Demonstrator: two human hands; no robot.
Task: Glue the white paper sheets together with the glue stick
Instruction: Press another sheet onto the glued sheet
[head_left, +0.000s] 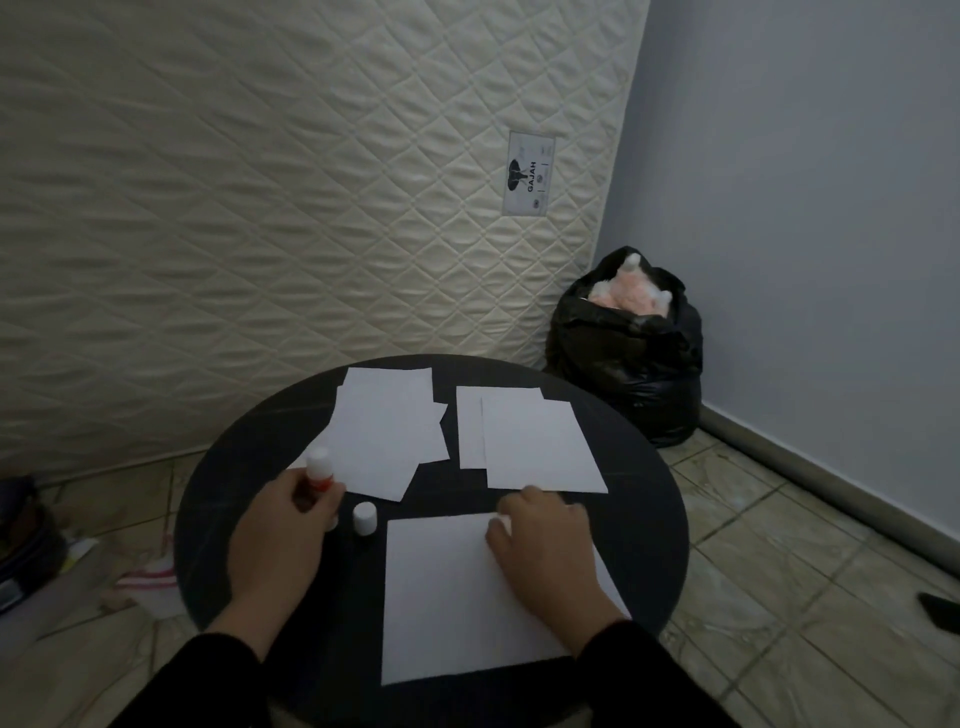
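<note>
The glue stick (318, 470) stands upright in the left hand (283, 530), whose fingers curl round its orange body at the left side of the round dark table (218, 499); its white top rises above the fingers. Its white cap (364, 517) stands on the table just right of that hand, apart from the stick.

The near sheet (447, 597) lies flat at the table's front. The right hand (545, 551) rests on its upper right part, fingers bent with the tips pressing down near the sheet's far edge; whether they pinch the edge cannot be told.

Beyond, a left pile (387, 431) of overlapping white sheets lies just past the glue stick, and a right pile (535, 441) of two overlapping sheets lies beside it, a dark gap between them.

Both arms wear black sleeves (208, 675). Behind the table a quilted mattress (260, 208) leans upright, with a black bag (628, 364) in the corner beside it on the tiled floor (779, 571).
</note>
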